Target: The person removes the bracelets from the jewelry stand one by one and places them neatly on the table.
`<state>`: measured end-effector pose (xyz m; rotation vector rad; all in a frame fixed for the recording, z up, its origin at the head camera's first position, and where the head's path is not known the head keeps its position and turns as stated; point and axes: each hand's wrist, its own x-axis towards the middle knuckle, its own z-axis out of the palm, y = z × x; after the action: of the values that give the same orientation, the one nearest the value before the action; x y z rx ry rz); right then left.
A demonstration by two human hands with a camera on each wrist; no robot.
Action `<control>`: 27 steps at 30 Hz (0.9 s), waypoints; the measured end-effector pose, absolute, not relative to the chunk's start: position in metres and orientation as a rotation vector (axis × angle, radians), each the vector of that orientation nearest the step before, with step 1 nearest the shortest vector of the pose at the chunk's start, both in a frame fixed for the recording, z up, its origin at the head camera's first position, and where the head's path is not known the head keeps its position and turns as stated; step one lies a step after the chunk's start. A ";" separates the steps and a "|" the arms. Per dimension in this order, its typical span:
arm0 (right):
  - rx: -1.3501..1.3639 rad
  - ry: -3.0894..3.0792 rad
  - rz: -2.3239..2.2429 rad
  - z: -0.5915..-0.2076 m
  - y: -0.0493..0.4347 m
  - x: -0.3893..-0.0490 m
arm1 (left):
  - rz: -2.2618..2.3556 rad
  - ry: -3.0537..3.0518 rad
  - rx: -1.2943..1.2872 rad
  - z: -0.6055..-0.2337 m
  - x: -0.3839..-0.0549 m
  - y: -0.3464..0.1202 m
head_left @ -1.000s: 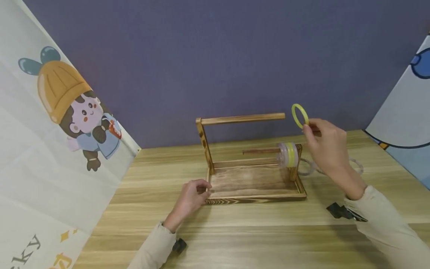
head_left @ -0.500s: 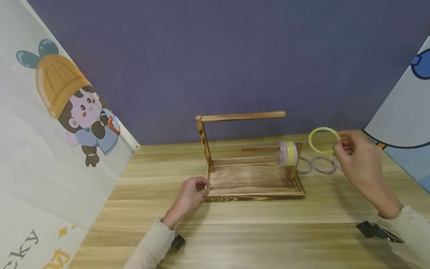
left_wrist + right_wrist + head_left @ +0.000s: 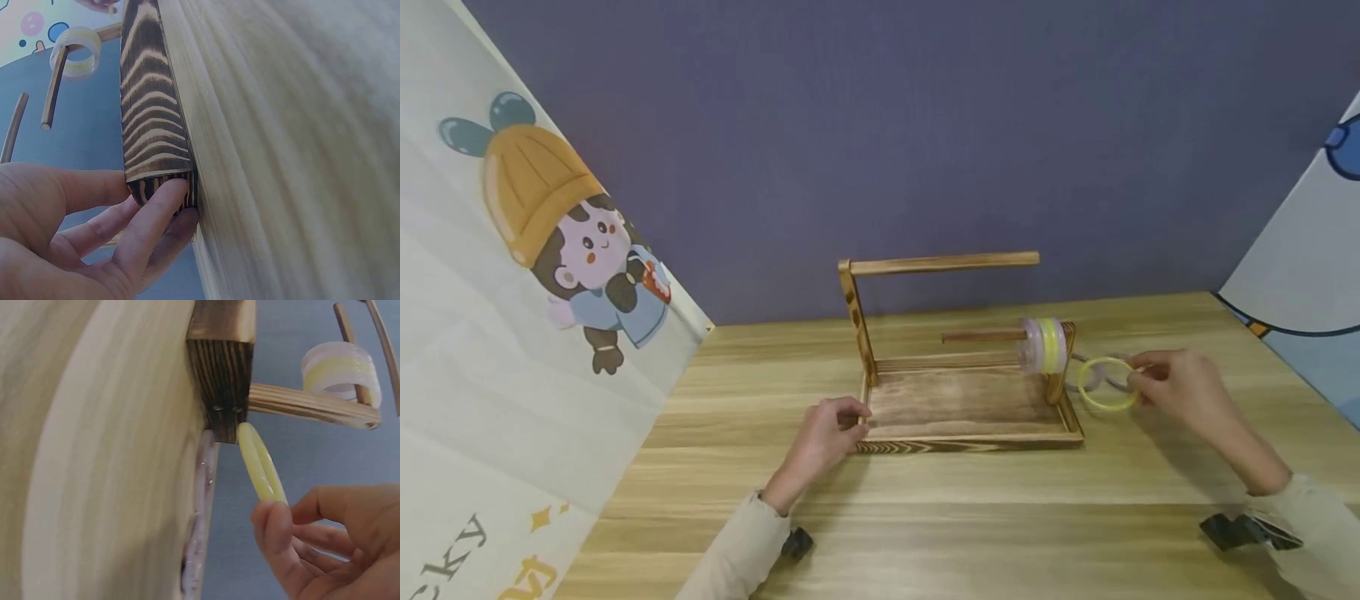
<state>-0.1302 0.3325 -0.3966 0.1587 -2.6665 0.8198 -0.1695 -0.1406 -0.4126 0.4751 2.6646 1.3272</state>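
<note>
My right hand (image 3: pixel 1180 392) pinches a yellow bangle (image 3: pixel 1081 392) by its edge, low over the table to the right of the wooden bangle stand (image 3: pixel 970 444). Thumb and fingertips hold the same yellow bangle (image 3: pixel 259 462) in the right wrist view, close to the stand's dark end. Beneath it lie translucent lilac bangles (image 3: pixel 1075 385), partly hidden. Several lilac and yellow bangles (image 3: pixel 1042 346) hang together on the stand's lower rod, against its right post. At the stand's front left corner, my left hand (image 3: pixel 106 231) grips the striped wooden base with thumb and fingers.
The stand's upper rod (image 3: pixel 947 264) juts rightward from the left post, with no bangles on it. A purple-blue backdrop (image 3: pixel 880 150) rises behind the wood-grain table (image 3: pixel 925 533). A printed cartoon panel (image 3: pixel 535 250) borders the left side.
My right hand has carried the yellow bangle from beside the upper rod's end to the right and down, near the lilac bangles. My left hand stays at the stand's corner.
</note>
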 end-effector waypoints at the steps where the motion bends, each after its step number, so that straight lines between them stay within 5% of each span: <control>1: 0.159 -2.690 0.836 -0.399 0.334 -0.131 | 1.327 2.661 0.477 -0.413 -0.169 -0.140; 27: 0.143 -2.943 1.108 -0.423 0.331 -0.135 | 1.334 2.658 0.457 -0.413 -0.169 -0.140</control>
<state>-0.1349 0.3314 -0.4232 0.1430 -2.9435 1.1083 -0.1685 -0.1402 -0.4134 0.4573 2.6581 1.3341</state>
